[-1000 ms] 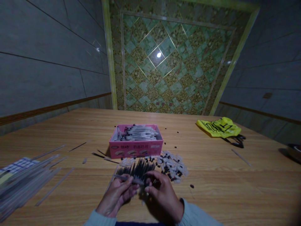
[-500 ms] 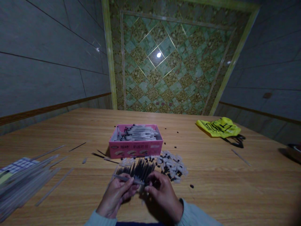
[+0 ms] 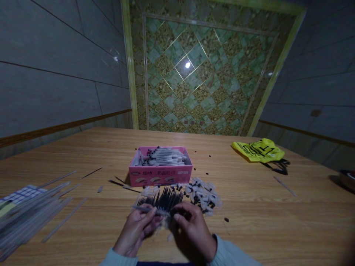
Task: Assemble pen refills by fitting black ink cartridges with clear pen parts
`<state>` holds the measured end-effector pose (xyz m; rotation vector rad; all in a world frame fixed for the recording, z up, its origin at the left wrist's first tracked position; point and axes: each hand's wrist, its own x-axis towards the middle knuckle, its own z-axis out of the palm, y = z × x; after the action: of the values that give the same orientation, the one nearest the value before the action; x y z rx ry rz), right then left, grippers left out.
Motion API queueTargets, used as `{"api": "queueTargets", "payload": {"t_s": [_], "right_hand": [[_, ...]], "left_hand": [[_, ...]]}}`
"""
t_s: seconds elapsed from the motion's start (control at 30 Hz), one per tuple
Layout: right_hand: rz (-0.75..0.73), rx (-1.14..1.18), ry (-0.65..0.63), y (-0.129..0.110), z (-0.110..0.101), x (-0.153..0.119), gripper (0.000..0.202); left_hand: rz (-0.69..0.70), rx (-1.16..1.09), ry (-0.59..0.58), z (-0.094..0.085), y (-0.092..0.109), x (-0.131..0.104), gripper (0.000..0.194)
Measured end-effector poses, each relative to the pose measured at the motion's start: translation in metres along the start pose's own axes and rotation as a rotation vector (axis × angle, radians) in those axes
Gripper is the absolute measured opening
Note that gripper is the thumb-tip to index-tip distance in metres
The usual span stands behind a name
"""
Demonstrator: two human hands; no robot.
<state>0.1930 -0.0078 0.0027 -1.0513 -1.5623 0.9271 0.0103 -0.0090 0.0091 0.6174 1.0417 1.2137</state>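
Observation:
My left hand [image 3: 141,227] pinches a slim greyish pen barrel [image 3: 146,209] between thumb and fingers, lying almost level. At the barrel's right end my right hand [image 3: 192,223] is closed, thumb against fingertips; a small dark thing may be in the pinch, too blurred to make out. Just beyond both hands lies a bundle of thin black pen refills [image 3: 168,199], partly hidden by the fingers. To its right spreads a pile of translucent caps [image 3: 203,192] mixed with small black plugs [image 3: 226,220]. Behind stands a pink box [image 3: 161,175] holding many pens [image 3: 166,156].
Long translucent tubes [image 3: 36,218] are heaped at the left, beside a checked blue-and-white piece [image 3: 23,195]. A yellow bag [image 3: 257,149] with black handles lies at the right. One loose tube [image 3: 285,186] rests below it. A dark-rimmed container [image 3: 348,180] sits at the right edge.
My right hand has shifted very slightly at the barrel's end, its thumb moving a little right and up. My left hand keeps hold of the barrel, nearly still.

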Motion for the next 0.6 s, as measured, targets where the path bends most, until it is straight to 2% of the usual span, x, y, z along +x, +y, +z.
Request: {"api": "queueTargets", "payload": {"t_s": [0.07,0.17,0.33,0.6], "right_hand": [[0.062,0.083,0.016,0.0044,0.0012,0.0009,0.015],[0.057,0.121,0.032,0.0071,0.0019,0.0023,0.013],[0.106,0.197,0.032,-0.0005,0.0020,0.0022,0.013],[0.153,0.182,-0.002,-0.0022,0.0078,-0.0007,0.011]], "left_hand": [[0.009,-0.014,0.011,-0.0016,-0.0005,0.0015,0.037],[0.012,-0.026,0.019,-0.0036,-0.0022,0.0041,0.036],[0.001,-0.045,0.021,-0.0048,-0.0026,0.0050,0.035],[-0.010,-0.034,-0.006,-0.0017,-0.0027,0.0025,0.035]]}}
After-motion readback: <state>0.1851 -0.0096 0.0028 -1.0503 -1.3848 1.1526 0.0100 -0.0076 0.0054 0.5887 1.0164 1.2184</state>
